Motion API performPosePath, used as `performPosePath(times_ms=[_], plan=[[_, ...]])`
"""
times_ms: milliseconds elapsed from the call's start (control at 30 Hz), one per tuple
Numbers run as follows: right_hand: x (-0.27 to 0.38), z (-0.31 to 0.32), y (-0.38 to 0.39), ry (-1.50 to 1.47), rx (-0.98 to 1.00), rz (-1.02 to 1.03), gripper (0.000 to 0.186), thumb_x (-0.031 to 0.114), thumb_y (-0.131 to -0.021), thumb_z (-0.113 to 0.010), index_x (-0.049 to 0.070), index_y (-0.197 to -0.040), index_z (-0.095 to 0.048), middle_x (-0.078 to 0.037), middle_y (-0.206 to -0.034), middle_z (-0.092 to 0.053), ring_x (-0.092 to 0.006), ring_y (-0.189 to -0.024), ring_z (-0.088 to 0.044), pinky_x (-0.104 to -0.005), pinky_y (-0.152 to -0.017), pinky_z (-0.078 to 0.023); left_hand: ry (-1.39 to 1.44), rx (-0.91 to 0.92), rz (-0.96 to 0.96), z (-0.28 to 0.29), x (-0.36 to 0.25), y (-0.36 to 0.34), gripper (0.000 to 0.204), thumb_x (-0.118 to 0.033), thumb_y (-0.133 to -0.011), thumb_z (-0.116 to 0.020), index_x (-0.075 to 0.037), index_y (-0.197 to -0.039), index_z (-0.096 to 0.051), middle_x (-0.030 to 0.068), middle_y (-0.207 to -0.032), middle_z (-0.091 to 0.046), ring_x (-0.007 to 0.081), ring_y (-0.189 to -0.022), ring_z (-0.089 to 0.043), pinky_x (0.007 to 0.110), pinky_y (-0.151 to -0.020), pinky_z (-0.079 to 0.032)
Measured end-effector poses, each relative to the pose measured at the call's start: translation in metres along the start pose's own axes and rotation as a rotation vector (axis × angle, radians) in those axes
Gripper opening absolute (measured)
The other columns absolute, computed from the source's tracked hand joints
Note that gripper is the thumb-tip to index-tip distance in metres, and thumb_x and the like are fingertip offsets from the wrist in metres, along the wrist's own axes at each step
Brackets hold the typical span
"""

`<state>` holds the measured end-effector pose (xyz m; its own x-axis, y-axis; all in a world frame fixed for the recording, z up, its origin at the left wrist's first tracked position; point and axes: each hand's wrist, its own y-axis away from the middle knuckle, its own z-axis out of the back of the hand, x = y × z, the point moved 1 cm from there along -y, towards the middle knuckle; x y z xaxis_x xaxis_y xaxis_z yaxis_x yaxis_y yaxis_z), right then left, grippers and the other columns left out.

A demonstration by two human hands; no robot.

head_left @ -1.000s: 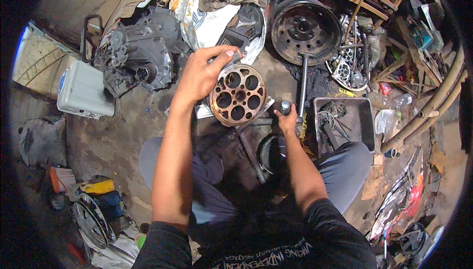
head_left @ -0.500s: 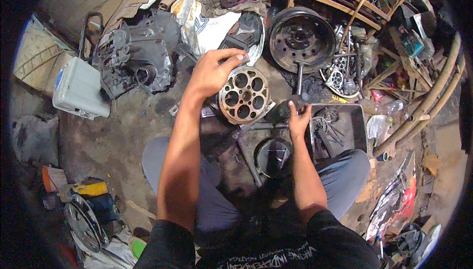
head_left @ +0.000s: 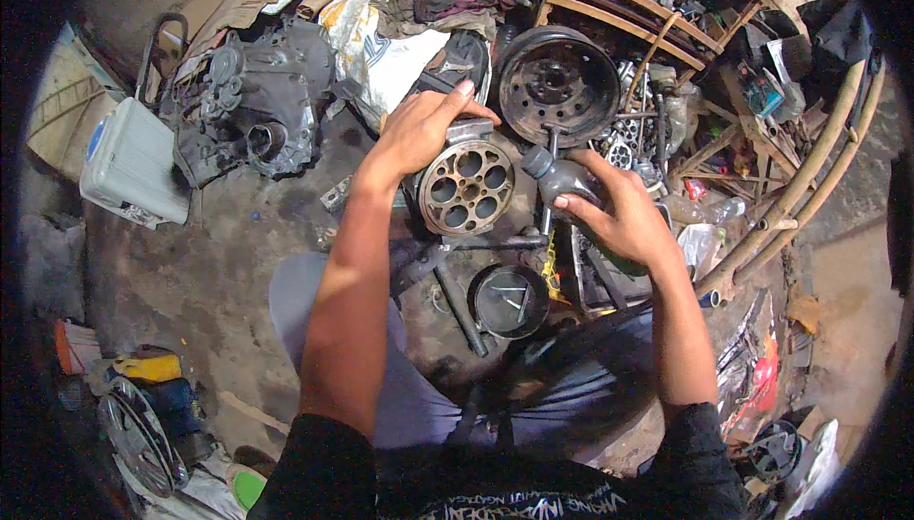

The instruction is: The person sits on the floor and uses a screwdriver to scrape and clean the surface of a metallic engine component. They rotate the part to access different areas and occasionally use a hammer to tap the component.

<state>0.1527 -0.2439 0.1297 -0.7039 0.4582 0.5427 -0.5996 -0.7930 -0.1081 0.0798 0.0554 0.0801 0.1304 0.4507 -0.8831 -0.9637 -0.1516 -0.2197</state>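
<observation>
My left hand (head_left: 419,139) holds the upper edge of a round metal cylinder block (head_left: 470,190). Its face carries a ring of several large holes around a smaller centre hole, and it stands tilted up toward me. In my right hand (head_left: 624,210) is a small, dark, see-through plastic bottle (head_left: 568,180), tipped on its side, with its dark cap (head_left: 538,162) pointing left toward the block. Some space separates the cap from the block. Below the block, a round black pan (head_left: 512,322) holds a few thin metal pieces.
A dark bar tool (head_left: 460,310) lies left of the pan. Behind the bottle stands a black steel wheel rim (head_left: 514,91). A rectangular metal tray (head_left: 583,277) sits under my right hand. A gearbox casing (head_left: 257,91) and a grey box (head_left: 138,163) are at left, a wooden rack (head_left: 633,8) behind.
My right hand has raised the bottle from beside the tray and brought it up next to the block. My left hand stays on the block, its fingers shifted along the top edge.
</observation>
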Motion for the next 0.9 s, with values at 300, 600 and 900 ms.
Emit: performPosePath(times_ms=[300,600,900], plan=[[0.036,0.014,-0.011,0.350,0.073,0.075,0.060,0.049,-0.096,-0.076,0.006,-0.137,-0.064,-0.028,-0.111,-0.075,-0.0499,-0.099,-0.073,-0.0575,-0.084,-0.059,-0.027,-0.033,0.005,-0.001,-0.002,0.005,0.090,-0.061,-0.115,-0.015,-0.002,-0.114,-0.083,0.0143,-0.116,-0.080,0.0283,-0.121,-0.067,0.036,-0.117,-0.042],[0.055,0.021,-0.022,0.564,0.039,0.143,0.057,0.051,-0.095,-0.076,0.011,-0.134,-0.063,-0.024,-0.100,-0.075,-0.0485,-0.090,-0.074,-0.0573,-0.078,-0.060,-0.101,-0.088,-0.008,0.002,-0.002,0.004,0.090,-0.064,-0.113,-0.010,-0.018,-0.108,-0.087,0.0187,-0.110,-0.080,0.0452,-0.111,-0.068,0.044,-0.112,-0.044],[0.060,0.028,-0.026,0.641,0.072,0.080,0.056,0.052,-0.094,-0.076,0.014,-0.134,-0.064,-0.021,-0.101,-0.076,-0.0463,-0.092,-0.075,-0.0564,-0.078,-0.061,-0.071,-0.094,0.049,-0.001,0.009,-0.005,0.090,-0.065,-0.112,-0.010,-0.020,-0.108,-0.087,0.0208,-0.106,-0.079,0.0446,-0.112,-0.067,0.046,-0.112,-0.044]])
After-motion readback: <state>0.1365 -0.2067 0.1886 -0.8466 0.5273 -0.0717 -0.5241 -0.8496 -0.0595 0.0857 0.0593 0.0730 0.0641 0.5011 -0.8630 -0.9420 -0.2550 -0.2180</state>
